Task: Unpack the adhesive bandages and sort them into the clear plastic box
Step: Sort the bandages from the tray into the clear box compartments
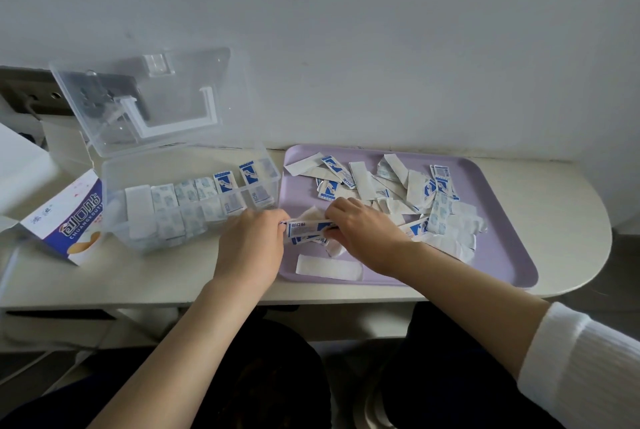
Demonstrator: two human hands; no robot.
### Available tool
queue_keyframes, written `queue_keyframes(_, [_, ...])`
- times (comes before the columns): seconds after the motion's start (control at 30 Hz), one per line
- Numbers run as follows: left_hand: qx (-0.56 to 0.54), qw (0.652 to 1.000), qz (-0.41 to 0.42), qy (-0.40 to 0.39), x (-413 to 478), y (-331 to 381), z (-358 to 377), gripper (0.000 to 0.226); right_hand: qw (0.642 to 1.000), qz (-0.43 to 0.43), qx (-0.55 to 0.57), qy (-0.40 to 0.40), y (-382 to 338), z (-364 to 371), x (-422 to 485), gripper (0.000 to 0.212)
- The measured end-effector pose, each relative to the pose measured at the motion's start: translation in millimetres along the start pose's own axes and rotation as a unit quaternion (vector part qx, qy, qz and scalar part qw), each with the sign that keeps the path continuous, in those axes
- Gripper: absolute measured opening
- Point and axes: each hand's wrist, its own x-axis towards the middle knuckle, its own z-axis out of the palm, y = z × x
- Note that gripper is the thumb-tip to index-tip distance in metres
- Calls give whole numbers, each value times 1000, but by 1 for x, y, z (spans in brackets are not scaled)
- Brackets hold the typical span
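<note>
Left hand (251, 248) and right hand (360, 231) pinched on one wrapped bandage (306, 229); fingertips hidden, wrapper ends covered.

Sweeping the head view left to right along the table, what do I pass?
Bandage carton → clear plastic box with its lid up → left hand → bandage bundle held in both hands → right hand → loose bandage pile on the purple tray.

cardboard carton (71, 217) at desk's left edge: large chinese characters "创口贴", "chuangkouti…" in latin letters beneath. wrapper (306, 228) held between both hands: "创口贴". other wrapper print too small.
</note>
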Motion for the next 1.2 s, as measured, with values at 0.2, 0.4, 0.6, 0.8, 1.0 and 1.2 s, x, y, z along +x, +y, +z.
queue_keyframes(0.2, [-95,995,-23,6,2,8,-1,31,995,21,-20,99,0,-12,3,15])
queue_keyframes(0.4, [-44,996,75,-5,-2,16,4,32,992,-21,-22,123,-5,-8,4,16])
queue_keyframes(0.6, [67,994,67,-53,0,7,20,15,1000,-11,-7,9,-10,1,2,25])
queue_keyframes(0.8, [67,994,87,-26,2,5,27,11,999,40,16,-21,-3,5,1,26])
queue_keyframes(1.0, [90,991,103,-4,4,3,31,19,972,125,200,6,-4,9,3,21])
queue_keyframes(1.2, [52,990,133,-4,2,8,40,33,968,89,235,-5,-22,18,2,38])
